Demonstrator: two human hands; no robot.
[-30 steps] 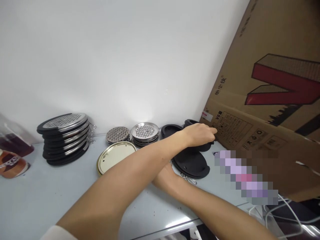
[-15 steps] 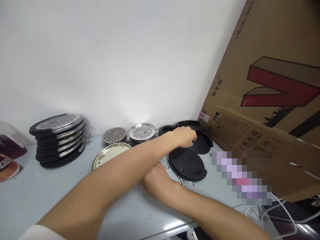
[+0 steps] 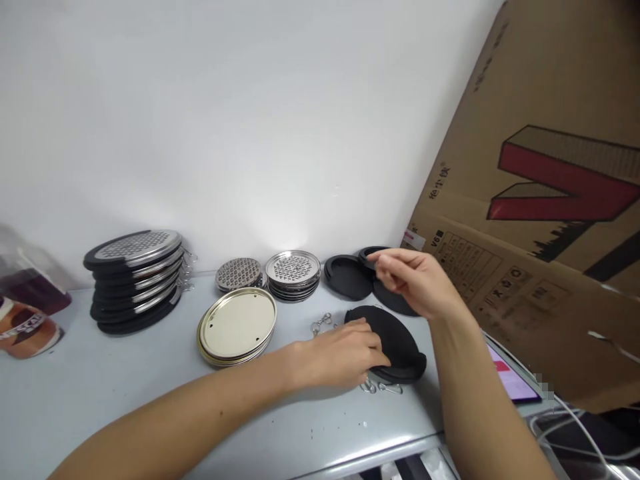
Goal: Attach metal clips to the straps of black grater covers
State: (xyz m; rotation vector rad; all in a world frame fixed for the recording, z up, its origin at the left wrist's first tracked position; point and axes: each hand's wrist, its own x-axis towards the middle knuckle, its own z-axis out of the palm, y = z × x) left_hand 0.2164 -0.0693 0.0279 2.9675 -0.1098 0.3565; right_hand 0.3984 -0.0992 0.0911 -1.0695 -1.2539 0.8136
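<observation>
My left hand [image 3: 345,353] lies flat on the near left edge of a stack of black oval bases [image 3: 400,343], fingertips touching it. Behind that stack my right hand [image 3: 415,280] pinches the rim of a black ring [image 3: 370,255], lifted slightly over other black round pieces [image 3: 347,277]. Small metal clips [image 3: 320,325] lie on the grey table beside my left hand, and more clips [image 3: 383,387] sit under the stack's front edge.
At the back left stands a stack of black-rimmed oval graters [image 3: 133,280]. Two piles of round grater discs [image 3: 293,270] and gold round lids [image 3: 237,325] sit mid-table. A large cardboard box [image 3: 525,200] leans at right, above a lit screen [image 3: 510,377] and cables [image 3: 575,427].
My arms were crossed and are now uncrossed. The left hand drew back from the box onto the oval stack; the right hand rose to the black ring behind it.
</observation>
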